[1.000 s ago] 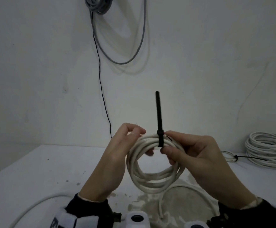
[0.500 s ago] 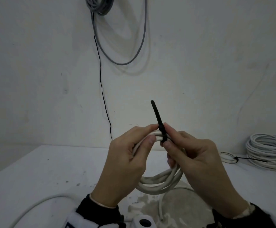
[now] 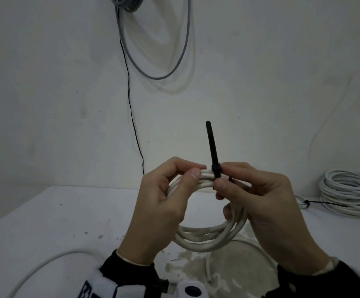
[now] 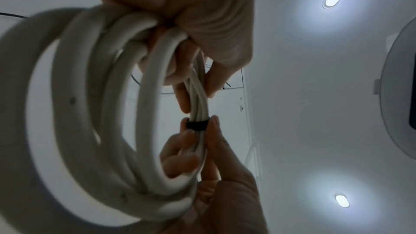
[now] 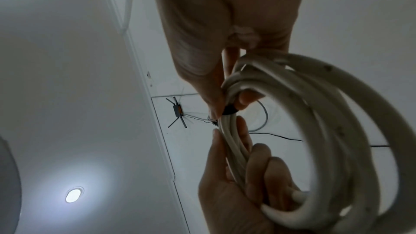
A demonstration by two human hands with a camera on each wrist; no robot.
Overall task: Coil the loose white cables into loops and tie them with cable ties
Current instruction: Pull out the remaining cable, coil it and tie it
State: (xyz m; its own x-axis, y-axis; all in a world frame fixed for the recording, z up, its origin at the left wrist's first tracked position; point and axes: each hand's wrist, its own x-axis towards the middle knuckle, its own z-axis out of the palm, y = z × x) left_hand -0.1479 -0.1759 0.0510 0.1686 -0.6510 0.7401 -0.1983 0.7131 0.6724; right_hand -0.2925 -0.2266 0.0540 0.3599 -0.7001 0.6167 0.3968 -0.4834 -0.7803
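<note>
Apparently upright: cable tie (image 3: 212, 147) tail

The head view looks forward and down from behind both hands. Each wrist view looks up along its palm, very close, toward the ceiling; all share the coil (image 3: 207, 235) between the hands.

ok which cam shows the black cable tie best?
Head view: the cable tie shows whole, its tail sticking up and its band around the top of the white coil, pinched by the right hand. Both wrist views catch only the band around the strands; the tail is hidden.
</note>
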